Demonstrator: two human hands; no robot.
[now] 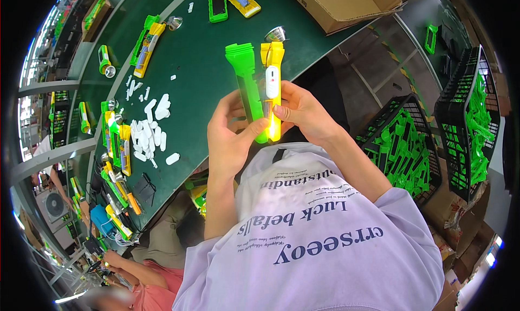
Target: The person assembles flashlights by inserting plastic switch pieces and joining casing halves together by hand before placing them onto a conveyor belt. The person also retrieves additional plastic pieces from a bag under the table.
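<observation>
We had the green table (200,67) reaching toward eleven o'clock, a black crate (454,132) at three and a cardboard box (346,8) at one. Just twelve-ward of the middle, our left hand (230,127) gripped the green flashlight shell (244,78); our right hand (306,110) gripped the yellow flashlight half (276,113) beside it, reflector (276,34) tilted at its top, white switch plate (272,81) below. We seemed to be pairing the halves; joining them called for lining up edges and seating the reflector.
</observation>
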